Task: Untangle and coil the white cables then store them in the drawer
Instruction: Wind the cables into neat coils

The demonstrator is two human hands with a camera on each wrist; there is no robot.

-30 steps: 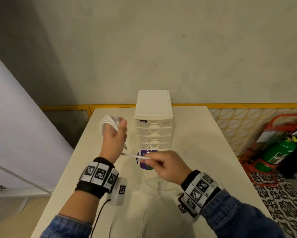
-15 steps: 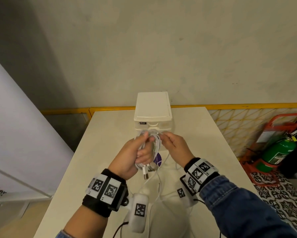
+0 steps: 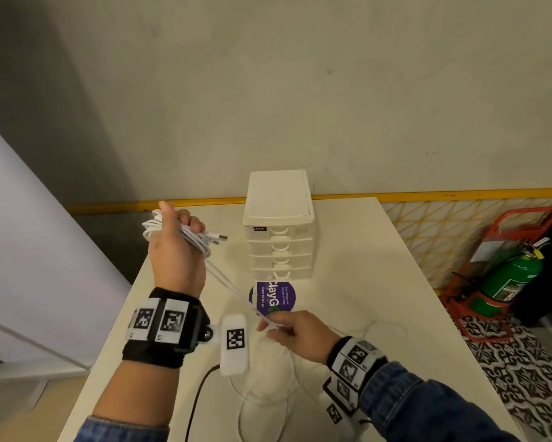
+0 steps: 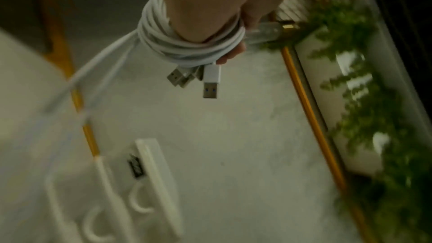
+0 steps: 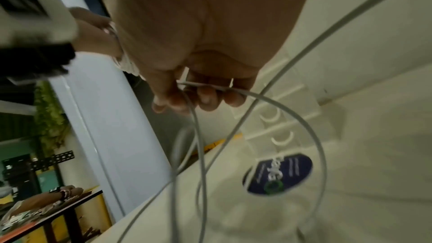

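Right hand [image 3: 295,334] pinches thin white cable strands [image 5: 203,136] low over the table [image 3: 380,314]. Round purple sticker [image 3: 273,298] reads "ClayGo". Left hand [image 3: 175,250] grips coiled white cables [image 4: 187,47], USB plugs dangling. Beyond, plastic drawer unit [image 3: 279,224], drawers closed, small label partly legible.

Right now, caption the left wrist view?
Left hand holds coiled cables, USB plugs dangling above the drawers.

head: evenly lit, sharp, edges bowed | wrists: dim, motion-blurred, grainy
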